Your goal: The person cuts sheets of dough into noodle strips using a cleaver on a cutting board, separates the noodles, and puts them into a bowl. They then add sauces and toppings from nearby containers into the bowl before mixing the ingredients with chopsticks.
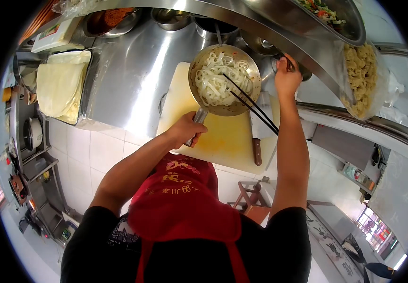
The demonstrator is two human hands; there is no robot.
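My left hand [188, 129] is wrapped round the handle of a steel pan [256, 89], above the cutting board. Wide white noodles [220, 85] fill the pan, and a pair of black chopsticks [253, 109] leans in them, sticking out over the rim to the lower right. Out to the right, my right hand [288, 78] has its fingers curled beside the metal bowls under the shelf edge. Something dark shows at its fingertips, too small to name. Beneath the pan lies a yellowed white cutting board [213, 146], with a wooden-handled cleaver [257, 146] on its right side.
Stacked pale sheets [60, 85] sit in a tray at left. Along the back stand a bowl of red powder [116, 19] and metal bowls [171, 19]. A steel shelf [279, 35] overhangs the counter, with chopped vegetables [324, 12] and a bag of tan food [360, 78] at right.
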